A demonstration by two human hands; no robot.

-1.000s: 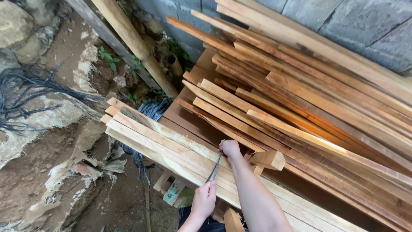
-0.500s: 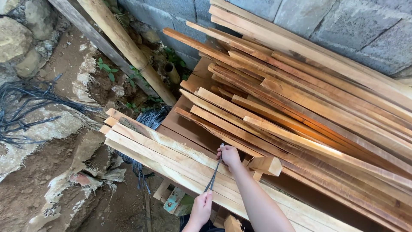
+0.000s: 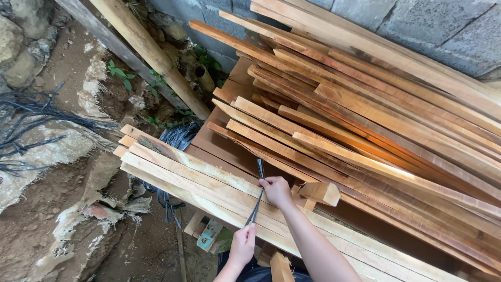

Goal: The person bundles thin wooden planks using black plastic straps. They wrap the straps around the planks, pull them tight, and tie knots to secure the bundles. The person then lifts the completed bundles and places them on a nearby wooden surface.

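Observation:
My right hand pinches the upper part of a thin dark strap that runs across a bundle of pale wooden planks. My left hand grips the same strap lower down, at the near edge of the bundle, so the strap is stretched taut between both hands. The strap's top end sticks up a little past my right fingers. A small wooden block lies just right of my right hand.
A large stack of reddish planks leans against a grey block wall. A thick bamboo pole slants at upper left. Rocks, bare earth and dark cables lie left. Wood scraps sit under the bundle.
My view has shifted slightly. Both hands stay on the strap, with the right hand a little higher on the bundle and the strap pulled straighter.

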